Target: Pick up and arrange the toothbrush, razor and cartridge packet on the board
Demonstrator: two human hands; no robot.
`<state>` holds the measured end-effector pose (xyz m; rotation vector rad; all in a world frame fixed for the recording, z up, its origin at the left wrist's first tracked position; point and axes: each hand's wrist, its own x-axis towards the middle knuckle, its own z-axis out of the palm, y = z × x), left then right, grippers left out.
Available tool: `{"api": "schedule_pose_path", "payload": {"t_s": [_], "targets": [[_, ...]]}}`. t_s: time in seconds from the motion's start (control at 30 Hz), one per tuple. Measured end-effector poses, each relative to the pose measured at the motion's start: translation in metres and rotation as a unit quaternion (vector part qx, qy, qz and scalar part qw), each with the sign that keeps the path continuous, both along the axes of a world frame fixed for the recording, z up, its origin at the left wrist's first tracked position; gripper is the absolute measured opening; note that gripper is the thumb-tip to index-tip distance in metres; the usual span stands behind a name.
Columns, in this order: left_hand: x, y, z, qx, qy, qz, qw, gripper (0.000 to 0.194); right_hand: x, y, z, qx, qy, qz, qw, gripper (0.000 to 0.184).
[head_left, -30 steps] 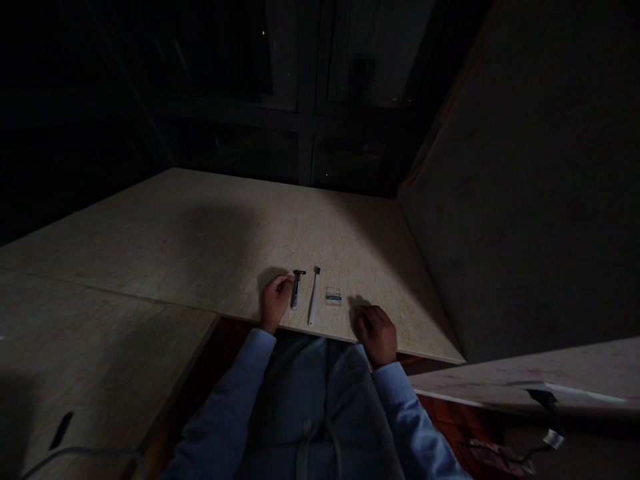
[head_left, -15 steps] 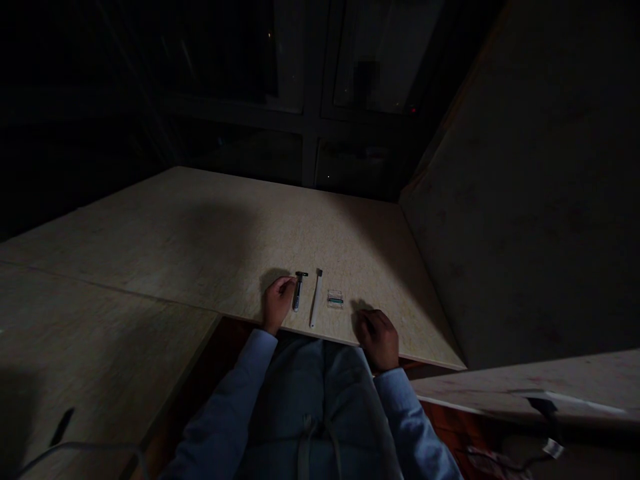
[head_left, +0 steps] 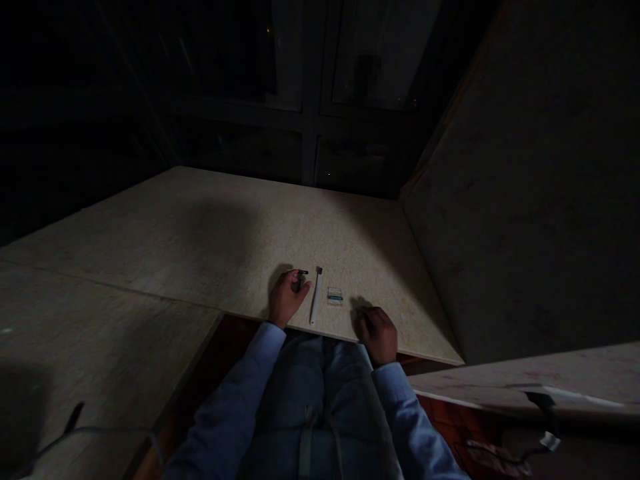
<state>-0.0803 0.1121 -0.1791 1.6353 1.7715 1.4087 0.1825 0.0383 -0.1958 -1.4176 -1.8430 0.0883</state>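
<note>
My left hand (head_left: 289, 296) reaches over a black razor (head_left: 303, 272) on the table. Thumb and fingers are apart, one on each side of its handle. The fingertips are close to the razor's head, and my hand hides much of the handle. Just right of it lies a white toothbrush (head_left: 316, 300) with a dark head, pointing away from me. Beside the toothbrush is a small clear case (head_left: 335, 297) with a teal strip across it. Further right, my right hand (head_left: 379, 333) rests at the table's front edge, fingers loosely curled, with nothing seen in them.
The pale marbled table (head_left: 300, 227) reaches back to a dark window (head_left: 310, 120). A wall panel (head_left: 530, 200) rises on the right. At lower left a grey cable (head_left: 110, 430) crosses another tabletop. A cable with a white tag (head_left: 550, 440) hangs at lower right.
My left hand has moved right, from beside the razor to over it, and its thumb has spread from the fingers. My right hand, the toothbrush and the case have stayed put.
</note>
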Motion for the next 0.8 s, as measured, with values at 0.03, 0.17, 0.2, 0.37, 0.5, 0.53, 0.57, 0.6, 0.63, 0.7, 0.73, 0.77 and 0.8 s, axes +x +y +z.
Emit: {"api": "schedule_pose_path", "payload": {"t_s": [0.03, 0.17, 0.2, 0.37, 0.5, 0.53, 0.57, 0.6, 0.63, 0.7, 0.73, 0.77, 0.8], "targets": [[0.002, 0.000, 0.001, -0.004, 0.020, -0.002, 1.000, 0.036, 0.000, 0.000, -0.001, 0.006, -0.004, -0.004, 1.000, 0.025], [0.005, -0.002, 0.003, -0.023, 0.000, 0.000, 1.000, 0.027, 0.000, 0.001, -0.003, 0.023, -0.010, -0.027, 0.999, 0.026], [0.005, -0.002, 0.002, -0.024, -0.028, 0.001, 0.999, 0.025, -0.001, 0.001, -0.003, 0.023, -0.011, -0.029, 0.999, 0.026], [0.000, -0.004, -0.001, -0.005, -0.155, -0.005, 0.988, 0.028, -0.001, 0.002, -0.004, 0.026, -0.004, -0.021, 0.999, 0.027], [-0.009, -0.004, -0.001, 0.017, -0.233, 0.011, 0.972, 0.035, -0.001, 0.002, -0.004, 0.031, 0.003, -0.018, 0.999, 0.027], [-0.012, -0.004, 0.000, 0.019, -0.248, 0.013, 0.969, 0.036, -0.001, 0.002, -0.004, 0.030, 0.003, -0.018, 0.999, 0.027], [-0.014, -0.004, 0.001, 0.020, -0.258, 0.013, 0.966, 0.038, -0.001, 0.002, -0.004, 0.029, 0.002, -0.018, 0.999, 0.027], [-0.015, -0.004, 0.002, 0.018, -0.270, 0.011, 0.963, 0.039, -0.001, 0.002, -0.004, 0.028, 0.001, -0.018, 0.999, 0.027], [-0.016, -0.005, 0.003, 0.012, -0.290, 0.008, 0.957, 0.040, -0.001, 0.002, -0.003, 0.028, 0.000, -0.018, 0.999, 0.027], [-0.016, -0.007, 0.007, -0.006, -0.354, -0.001, 0.935, 0.043, -0.002, 0.001, -0.003, 0.027, -0.001, -0.018, 0.999, 0.027], [-0.016, -0.009, 0.010, -0.013, -0.393, -0.006, 0.919, 0.043, -0.002, 0.001, -0.003, 0.026, 0.000, -0.019, 0.999, 0.027], [-0.014, -0.012, 0.013, -0.018, -0.432, -0.011, 0.902, 0.044, -0.002, 0.001, -0.003, 0.026, 0.001, -0.020, 0.999, 0.027], [-0.012, -0.016, 0.016, -0.022, -0.464, -0.019, 0.885, 0.044, -0.002, 0.000, -0.003, 0.025, 0.002, -0.020, 0.999, 0.027]]}}
